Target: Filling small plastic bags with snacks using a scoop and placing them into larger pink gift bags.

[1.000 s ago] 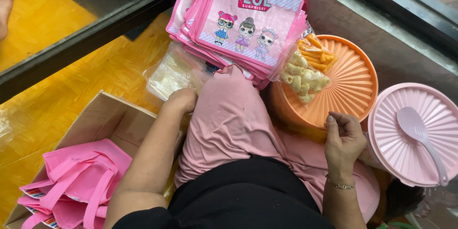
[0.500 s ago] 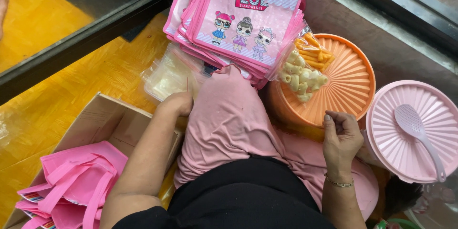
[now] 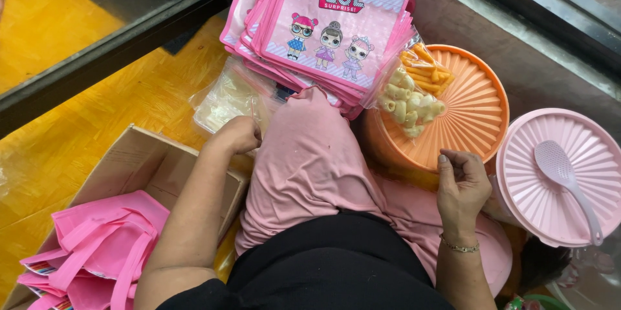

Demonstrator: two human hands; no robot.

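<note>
While the left hand (image 3: 238, 135) closes on a clear plastic bag (image 3: 226, 96) beside the near stack of pink cartoon tote bags (image 3: 330, 25), the right hand (image 3: 460, 184) rests loosely curled, empty, by the ribbed orange lid (image 3: 475, 109)

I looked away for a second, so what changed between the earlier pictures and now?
The left hand moved forward a little to the clear plastic bags. The right hand stayed curled beside the orange lid. The stack of pink bags, snack packet and pink lid did not move.
</note>
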